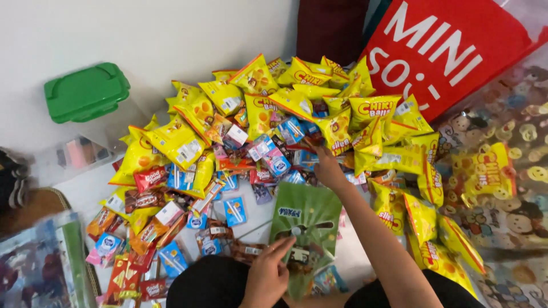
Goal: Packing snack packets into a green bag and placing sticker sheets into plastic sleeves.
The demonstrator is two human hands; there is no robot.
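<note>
Spreading across the floor (268,219) in front of the seated person is a great heap of snack packets (274,125), the puffy yellow ones banked toward the wall and small blue drink cartons and red-brown biscuit wrappers mixed in nearer the knees. A big red shopping bag (451,51) leans at the far right, and a clear box with a green lid (85,91) sits off to the left. Between the person's knees lies a green printed gift bag (305,219), flat on the floor with its mouth toward the pile. It looks like thin plastic film: light, limp and a bit slippery, so I would judge it best pinched at the open edge. The left hand (267,274) rests on its near end, fingers curled loosely on the film. The right hand (329,166) reaches into the heap; I cannot tell whether it has closed on a packet.
</note>
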